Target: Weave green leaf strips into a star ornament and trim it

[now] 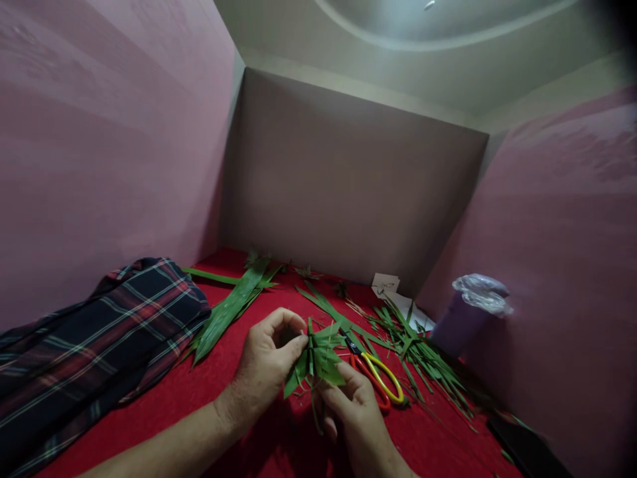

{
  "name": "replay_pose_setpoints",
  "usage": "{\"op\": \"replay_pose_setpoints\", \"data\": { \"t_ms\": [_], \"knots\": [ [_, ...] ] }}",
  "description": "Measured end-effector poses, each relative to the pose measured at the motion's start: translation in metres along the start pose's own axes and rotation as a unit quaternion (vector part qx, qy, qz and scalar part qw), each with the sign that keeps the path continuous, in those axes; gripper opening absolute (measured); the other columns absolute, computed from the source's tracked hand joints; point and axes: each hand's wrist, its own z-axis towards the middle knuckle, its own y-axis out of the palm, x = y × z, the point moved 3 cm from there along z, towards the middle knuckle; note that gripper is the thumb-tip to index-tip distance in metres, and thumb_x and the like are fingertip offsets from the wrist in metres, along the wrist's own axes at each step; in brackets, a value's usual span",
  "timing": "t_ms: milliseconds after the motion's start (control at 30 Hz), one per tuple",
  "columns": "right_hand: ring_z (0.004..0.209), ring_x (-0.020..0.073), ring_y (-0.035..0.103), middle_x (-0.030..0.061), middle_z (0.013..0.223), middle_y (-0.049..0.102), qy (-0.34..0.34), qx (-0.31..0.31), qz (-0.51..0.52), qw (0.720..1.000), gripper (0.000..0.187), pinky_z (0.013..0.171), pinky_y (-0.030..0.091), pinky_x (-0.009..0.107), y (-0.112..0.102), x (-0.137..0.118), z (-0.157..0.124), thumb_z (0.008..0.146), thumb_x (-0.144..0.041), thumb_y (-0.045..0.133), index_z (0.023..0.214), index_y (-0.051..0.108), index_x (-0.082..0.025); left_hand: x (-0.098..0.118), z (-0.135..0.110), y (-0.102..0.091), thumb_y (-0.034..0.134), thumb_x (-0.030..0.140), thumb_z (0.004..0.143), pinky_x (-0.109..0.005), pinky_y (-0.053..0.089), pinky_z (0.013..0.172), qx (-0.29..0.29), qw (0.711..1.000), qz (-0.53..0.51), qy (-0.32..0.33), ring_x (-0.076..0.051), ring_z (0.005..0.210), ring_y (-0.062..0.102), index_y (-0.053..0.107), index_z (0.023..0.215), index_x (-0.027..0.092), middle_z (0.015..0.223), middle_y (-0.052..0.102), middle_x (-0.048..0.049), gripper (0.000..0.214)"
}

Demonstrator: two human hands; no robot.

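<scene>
Both of my hands hold a small piece folded from green leaf strips (317,355) over the red floor covering (209,392). My left hand (266,365) pinches its upper left part between thumb and fingers. My right hand (355,411) grips it from below. Scissors with red and yellow handles (375,377) lie on the red surface just right of my hands.
Long green leaves (231,305) lie at the left, and a heap of cut leaf strips (423,352) at the right. A plaid cloth (94,345) covers the left side. A purple bin with a plastic liner (468,312) stands by the right wall, white paper (385,284) behind.
</scene>
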Motion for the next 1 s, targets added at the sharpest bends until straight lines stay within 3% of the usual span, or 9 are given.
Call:
{"op": "replay_pose_setpoints", "data": {
  "t_ms": [600, 1000],
  "knots": [
    [0.035, 0.0028, 0.028, -0.0077, 0.046, 0.04, -0.012, -0.009, -0.017, 1.0, 0.034, 0.035, 0.021, 0.016, -0.0027, 0.0056, 0.0012, 0.071, -0.046, 0.067, 0.068, 0.053, -0.015, 0.0, -0.0004, -0.0002, 0.063, 0.02, 0.067, -0.023, 0.043, 0.056, 0.005, 1.0, 0.008, 0.008, -0.012, 0.06, 0.051, 0.054, 0.071, 0.017, 0.065, 0.054, 0.0021, 0.01],
    [0.035, 0.0027, 0.027, -0.0085, 0.046, 0.04, 0.002, 0.016, -0.005, 1.0, 0.038, 0.034, 0.023, 0.015, -0.0016, 0.0034, 0.0022, 0.063, -0.048, 0.072, 0.072, 0.056, -0.015, -0.0003, -0.0021, 0.0009, 0.062, 0.02, 0.068, -0.023, 0.042, 0.056, -0.004, 1.0, 0.013, 0.011, -0.011, 0.061, 0.05, 0.054, 0.073, 0.017, 0.066, 0.054, 0.002, 0.01]
  ]
}}
